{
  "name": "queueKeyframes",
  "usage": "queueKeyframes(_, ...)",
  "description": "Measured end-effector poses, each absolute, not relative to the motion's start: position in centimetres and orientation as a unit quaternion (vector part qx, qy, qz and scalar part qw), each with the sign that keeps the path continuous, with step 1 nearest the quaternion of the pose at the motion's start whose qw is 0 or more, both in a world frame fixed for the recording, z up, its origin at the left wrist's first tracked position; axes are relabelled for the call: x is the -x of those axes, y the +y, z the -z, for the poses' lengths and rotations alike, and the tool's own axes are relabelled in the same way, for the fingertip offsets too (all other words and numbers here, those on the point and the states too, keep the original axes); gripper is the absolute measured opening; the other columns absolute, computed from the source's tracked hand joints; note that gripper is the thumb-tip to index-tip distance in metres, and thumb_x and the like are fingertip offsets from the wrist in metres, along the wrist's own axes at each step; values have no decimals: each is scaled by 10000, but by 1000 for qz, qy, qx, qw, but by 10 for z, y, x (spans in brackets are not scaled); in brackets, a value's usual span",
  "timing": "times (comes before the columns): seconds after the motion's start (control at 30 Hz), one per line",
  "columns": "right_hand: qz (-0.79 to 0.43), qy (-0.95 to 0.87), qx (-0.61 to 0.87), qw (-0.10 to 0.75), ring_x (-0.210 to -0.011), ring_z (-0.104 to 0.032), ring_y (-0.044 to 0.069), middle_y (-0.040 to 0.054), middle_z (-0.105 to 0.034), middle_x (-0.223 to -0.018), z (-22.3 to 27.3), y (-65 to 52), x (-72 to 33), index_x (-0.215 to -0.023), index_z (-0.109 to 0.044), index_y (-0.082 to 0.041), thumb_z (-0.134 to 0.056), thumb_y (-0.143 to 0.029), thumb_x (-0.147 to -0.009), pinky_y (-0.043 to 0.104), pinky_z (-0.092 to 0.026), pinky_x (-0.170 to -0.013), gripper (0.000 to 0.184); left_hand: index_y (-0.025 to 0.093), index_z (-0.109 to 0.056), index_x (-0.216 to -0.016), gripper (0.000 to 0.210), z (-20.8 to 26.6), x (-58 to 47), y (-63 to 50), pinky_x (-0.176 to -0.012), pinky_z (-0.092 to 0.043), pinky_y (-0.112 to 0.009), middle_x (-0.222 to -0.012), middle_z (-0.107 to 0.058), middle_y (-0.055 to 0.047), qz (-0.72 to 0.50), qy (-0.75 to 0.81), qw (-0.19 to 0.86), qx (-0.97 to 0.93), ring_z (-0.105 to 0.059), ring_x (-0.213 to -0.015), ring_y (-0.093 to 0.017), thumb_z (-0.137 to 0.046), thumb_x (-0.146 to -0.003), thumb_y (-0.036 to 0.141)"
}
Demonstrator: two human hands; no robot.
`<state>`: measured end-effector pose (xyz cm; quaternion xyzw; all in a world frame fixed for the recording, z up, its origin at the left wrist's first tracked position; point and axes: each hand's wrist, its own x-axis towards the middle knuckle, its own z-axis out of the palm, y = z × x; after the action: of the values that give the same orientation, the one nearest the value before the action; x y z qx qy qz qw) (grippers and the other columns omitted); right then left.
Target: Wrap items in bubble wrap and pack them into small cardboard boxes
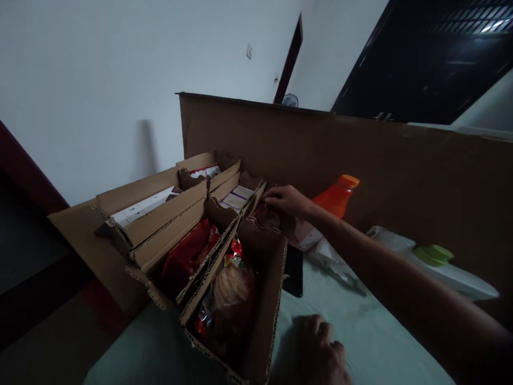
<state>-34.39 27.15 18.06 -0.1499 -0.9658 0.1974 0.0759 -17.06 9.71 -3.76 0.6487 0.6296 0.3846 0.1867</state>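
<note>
My right hand (286, 199) reaches over the back right compartment of a divided cardboard box (172, 211). Its fingers are bent down and pressed together at the rim; whatever they hold is hidden. Just below them, a dim brownish item (266, 218) lies in that compartment. My left hand (323, 347) rests curled on the pale green surface (300, 310), to the right of the box, with nothing visible in it. In the front right compartment lies a clear-and-red snack packet (230, 286). Red packaging (192, 248) fills the compartment to its left.
White boxes (146, 206) lie in other compartments. Behind stands a tall cardboard panel (256, 125). Right of the box are an orange-capped bottle (334, 198), a dark flat object (294, 271), clear plastic bags (336, 262), a green item (433, 255) and a white container (457, 278).
</note>
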Motion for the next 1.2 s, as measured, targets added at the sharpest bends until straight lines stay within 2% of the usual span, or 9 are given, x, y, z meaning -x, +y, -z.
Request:
queueKeyframes(0.2, -257, -901, 203, 286, -875, -691, 240, 77, -762, -967, -186, 253, 262, -1004, -751, -194, -575, -401, -866, 338, -542, -768, 304, 127, -692, -1033, 292, 44, 168, 101, -1105, -366, -525, -1292, -560, -183, -372, 647, 183, -640, -390, -1290, -348, -548, -845, 298)
queueKeyframes(0.37, -229, -856, 301, 353, -951, -701, 256, 80, -769, -1013, -165, 249, 154, -982, -749, -211, -595, -412, -879, 394, -552, -877, 274, 140, -688, -1028, 263, 45, 165, 95, -1200, -321, -472, -1363, -567, -155, -362, 673, 181, -619, -399, -1363, -310, -544, -812, 182)
queueKeyframes(0.5, -86, -880, 389, 258, -976, -698, 248, 119, -749, -1105, -144, 255, 89, -1147, -713, -155, -445, -303, -949, 400, -562, -858, 364, 165, -696, -945, 248, 45, 163, 93, -1185, -360, -463, -1307, -616, -135, -367, 673, 135, -628, -458, -1342, -301, -570, -740, 105)
queueKeyframes(0.57, -41, -895, 398, 196, -1097, -666, 251, 129, -702, -1251, -132, 259, 80, -1233, -679, -160, -453, -249, -945, 404, -539, -927, 377, 163, -699, -961, 287, 46, 161, 91, -1180, -361, -486, -1303, -620, -138, -369, 672, 124, -630, -472, -1338, -309, -563, -725, 73)
queueKeyframes(0.67, 0, -903, 401, 156, -1387, -456, 300, 144, -497, -1523, -115, 270, 90, -1367, -599, -178, -554, -234, -920, 469, -385, -1116, 452, 150, -699, -1022, 332, 48, 158, 87, -1173, -361, -502, -1296, -624, -145, -374, 677, 104, -626, -481, -1335, -315, -546, -745, 49)
queueKeyframes(0.73, 22, -896, 423, 131, -1449, -355, 353, 188, -411, -1575, -107, 285, 101, -1413, -552, -165, -591, -255, -916, 539, -320, -1136, 507, 147, -703, -1035, 337, 49, 157, 86, -1158, -381, -479, -1291, -633, -141, -372, 679, 91, -627, -504, -1308, -304, -552, -753, 44)
queueKeyframes(0.9, -5, -896, 437, 82, -1227, -591, 330, 197, -665, -1300, -104, 316, 96, -1275, -641, -142, -626, -337, -917, 445, -439, -1021, 408, 186, -705, -1084, 329, 43, 159, 85, -1087, -446, -446, -1257, -656, -104, -344, 687, 76, -636, -553, -1218, -278, -566, -800, 97)
queueKeyframes(1.07, -25, -913, 379, 150, -1235, -600, 331, 183, -668, -1308, -101, 293, 46, -1257, -661, -143, -504, -291, -950, 476, -433, -1061, 375, 208, -712, -1026, 256, 36, 160, 86, -1106, -431, -424, -1262, -651, -83, -308, 698, 73, -642, -541, -1220, -259, -584, -813, 150)
queueKeyframes(1.2, -107, -913, 332, 212, -1091, -691, 336, 138, -747, -1160, -64, 256, 0, -1058, -740, -219, -528, -390, -881, 498, -533, -963, 325, 181, -714, -1038, 269, 23, 161, 83, -1122, -421, -431, -1256, -646, -115, -300, 699, 64, -646, -526, -1247, -272, -599, -795, 172)
